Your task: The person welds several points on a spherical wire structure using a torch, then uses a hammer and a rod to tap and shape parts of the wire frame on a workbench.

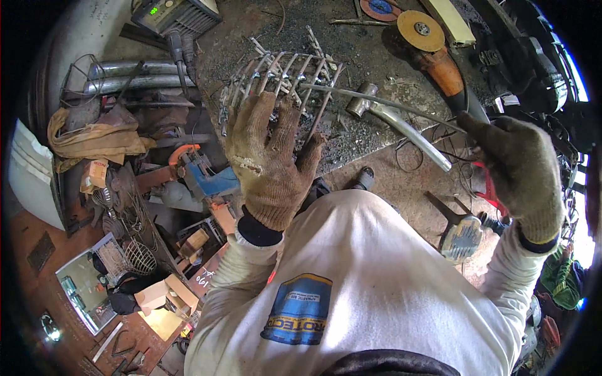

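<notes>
A cage of curved metal rods (290, 69) rests on the grimy worktop, with knobbly twisted bars along its edges. My left hand (263, 150), in a worn brown knit glove, grips the cage's near side, its fingers over the bars and thumb to the right. My right hand (523, 166), also gloved, is closed around one end of a long thin metal rod (389, 102). The rod's far end reaches left to the cage's bars. Under the rod lies a hammer (401, 128) with a metal tube handle; its head is beside the cage.
An orange angle grinder (442, 72) with a tan disc lies at the upper right of the worktop (370, 141). A welding machine (179, 15) stands at the upper left. Metal pipes (138, 78), a blue vice (213, 182) and an open cardboard box (166, 294) crowd the left side.
</notes>
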Available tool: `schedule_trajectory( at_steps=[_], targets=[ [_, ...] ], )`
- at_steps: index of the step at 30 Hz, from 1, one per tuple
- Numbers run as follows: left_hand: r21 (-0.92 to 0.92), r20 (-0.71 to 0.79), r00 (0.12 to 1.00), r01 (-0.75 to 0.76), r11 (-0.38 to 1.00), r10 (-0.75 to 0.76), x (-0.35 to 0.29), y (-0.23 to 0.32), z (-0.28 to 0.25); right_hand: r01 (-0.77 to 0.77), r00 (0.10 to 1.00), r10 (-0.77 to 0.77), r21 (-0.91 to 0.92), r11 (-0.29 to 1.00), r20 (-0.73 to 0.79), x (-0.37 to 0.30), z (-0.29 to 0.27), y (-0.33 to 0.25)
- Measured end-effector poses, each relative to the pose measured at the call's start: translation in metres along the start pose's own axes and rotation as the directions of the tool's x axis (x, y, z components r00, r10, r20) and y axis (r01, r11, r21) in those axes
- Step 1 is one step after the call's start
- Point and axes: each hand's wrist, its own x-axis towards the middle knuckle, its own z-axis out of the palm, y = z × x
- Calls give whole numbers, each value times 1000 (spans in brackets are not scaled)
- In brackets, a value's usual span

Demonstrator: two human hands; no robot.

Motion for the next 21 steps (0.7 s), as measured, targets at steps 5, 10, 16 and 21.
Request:
schedule_trajectory(
  at_steps=[5, 10, 16, 21],
  targets=[
    [39, 63, 998, 5, 999, -8, 3, 0, 0, -33, 999, 39, -193, 981, 24, 10, -24, -3],
    [48, 66, 998, -4, 999, 1, 1, -3, 0, 50, 999, -49, -277, 960, 9, 24, -30, -14],
    [26, 61, 998, 0, 1000, -1, 0, 1, -3, 34, 999, -37, -197, 980, -11, 21, -21, -8],
    [70, 130, 990, 35, 997, -44, 2, 8, -8, 67, 997, -71, -192, 979, -16, 21, -18, -6]
  ],
)
